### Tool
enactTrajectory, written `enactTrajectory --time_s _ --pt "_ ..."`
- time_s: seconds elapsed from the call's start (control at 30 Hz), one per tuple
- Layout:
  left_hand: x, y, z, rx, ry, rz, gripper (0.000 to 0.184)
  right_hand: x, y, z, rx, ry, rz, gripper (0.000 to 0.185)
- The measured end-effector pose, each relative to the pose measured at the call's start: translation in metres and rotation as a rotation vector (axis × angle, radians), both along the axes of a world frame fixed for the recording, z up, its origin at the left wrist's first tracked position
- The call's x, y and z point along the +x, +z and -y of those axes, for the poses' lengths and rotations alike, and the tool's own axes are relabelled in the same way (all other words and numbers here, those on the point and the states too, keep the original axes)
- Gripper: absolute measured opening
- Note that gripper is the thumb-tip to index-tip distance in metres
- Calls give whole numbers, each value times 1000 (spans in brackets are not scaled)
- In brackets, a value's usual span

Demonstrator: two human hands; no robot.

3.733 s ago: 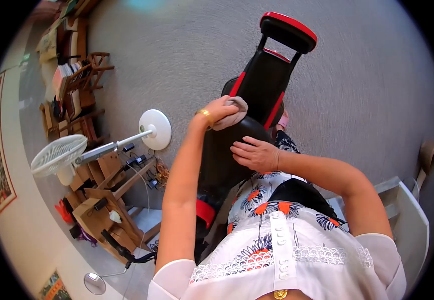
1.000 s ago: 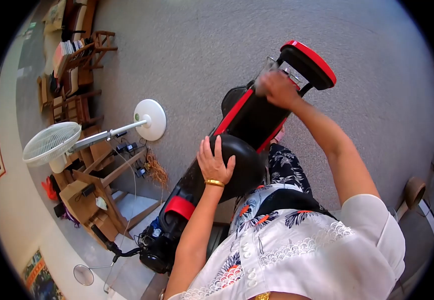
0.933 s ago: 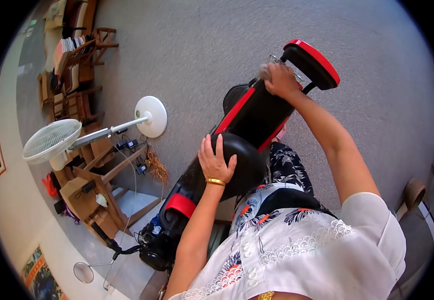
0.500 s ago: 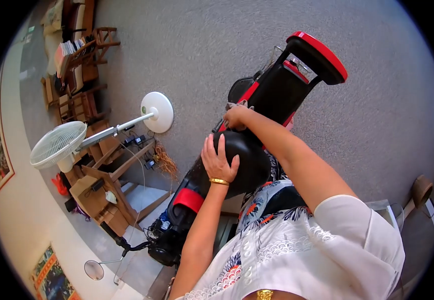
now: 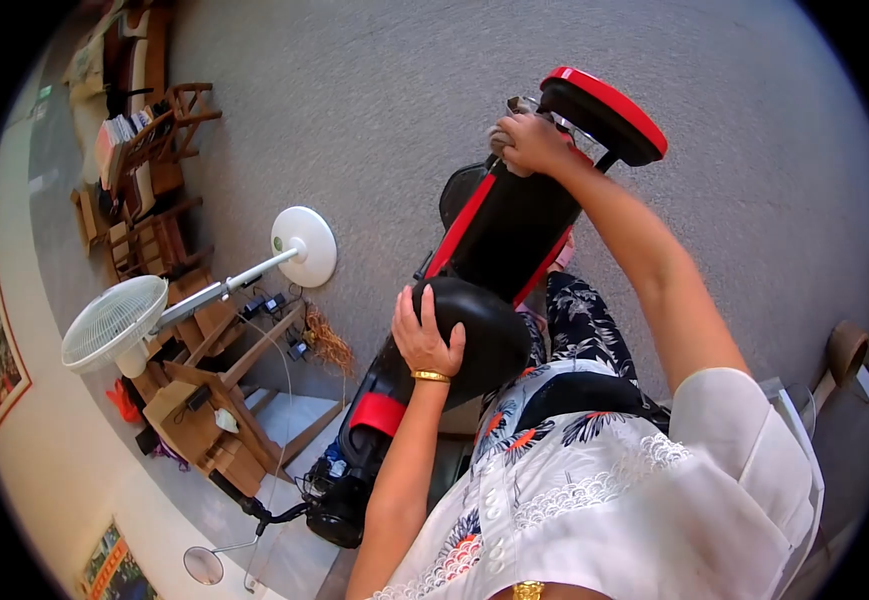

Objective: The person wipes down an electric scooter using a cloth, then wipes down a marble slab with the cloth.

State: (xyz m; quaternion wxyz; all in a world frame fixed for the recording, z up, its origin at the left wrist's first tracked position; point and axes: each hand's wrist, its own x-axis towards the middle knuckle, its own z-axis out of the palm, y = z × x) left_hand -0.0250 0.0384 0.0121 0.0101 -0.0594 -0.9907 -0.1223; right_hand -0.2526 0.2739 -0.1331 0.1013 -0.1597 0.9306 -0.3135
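Note:
A black and red electric scooter [image 5: 454, 240] stands across the middle of the head view, its rear toward the upper right. My left hand [image 5: 427, 337], with a gold bracelet at the wrist, lies flat on the rounded black front seat [image 5: 491, 330], fingers spread and holding nothing. Near the scooter's rear, my right hand [image 5: 534, 143] is closed on a crumpled grey cloth [image 5: 501, 143]. It is beside the metal bar below the red-edged backrest [image 5: 609, 115]. Part of the cloth is hidden under my fingers.
A white standing fan [image 5: 304, 247] is left of the scooter. Cardboard boxes [image 5: 179, 410], cables and wooden furniture [image 5: 159, 235] line the left wall. The scooter's mirror [image 5: 203, 566] and handlebar reach toward the lower left. Grey floor [image 5: 354, 100] extends beyond the scooter.
My right hand has moved with the cloth from beside the middle of the scooter to its rear, near the backrest. My left hand stays on the seat. The view has shifted slightly.

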Motion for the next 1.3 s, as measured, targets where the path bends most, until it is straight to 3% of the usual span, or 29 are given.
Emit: enactTrajectory --time_s 0.03,0.1,0.13,0.23,0.37,0.77,0.93,1.13,1.3 --pt "0 1 0 7 -6 -2 61 13 4 -4 7 -6 -2 33" --pt "1 1 0 3 -1 3 61 35 6 -12 -267 -270 -205 40" --pt "1 1 1 -1 -4 6 61 45 -5 -15 -257 -362 -299 46" --pt "0 1 1 2 -16 -8 61 82 -9 -42 -188 -593 -162 49" --pt "0 3 -1 2 -33 -5 61 111 -22 -58 -340 -610 -278 50" --pt "-4 -6 -1 -18 -79 -50 58 143 -26 0 -357 -1188 -339 51" --pt "-8 -12 1 -26 -82 -86 55 210 -59 54 -460 -1247 -181 47" --pt "-14 -19 2 -10 -92 -127 52 292 -74 108 -311 -1044 28 48" --pt "-20 -22 7 -20 -131 -136 52 301 -78 117 -403 -1143 250 48"
